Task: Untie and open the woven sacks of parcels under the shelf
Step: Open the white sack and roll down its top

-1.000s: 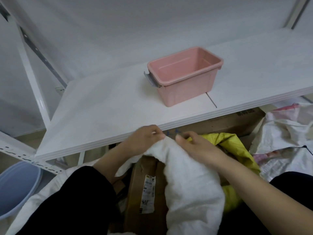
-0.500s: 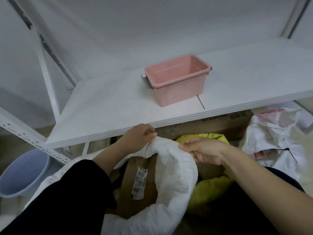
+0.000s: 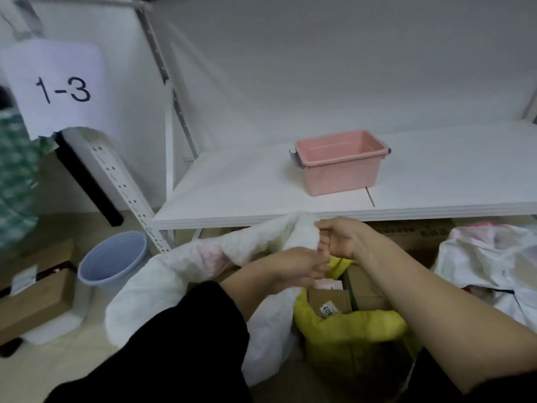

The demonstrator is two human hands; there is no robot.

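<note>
— Where was the white sack (image 3: 162, 289)?
— Below the shelf (image 3: 232, 199) edge, mouth open. Your right hand (image 3: 343, 239) and left hand (image 3: 293, 267) each gripped its rim, fingers curled tight.

The left hand (image 3: 299, 267) and right hand (image 3: 343, 238), fingers curled, grip the white sack (image 3: 174, 271), right above left.

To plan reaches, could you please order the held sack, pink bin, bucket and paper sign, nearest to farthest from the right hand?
1. Held sack: in the right hand.
2. Pink bin: on the shelf.
3. Bucket: low, far left.
4. Paper sign: upper left.
</note>
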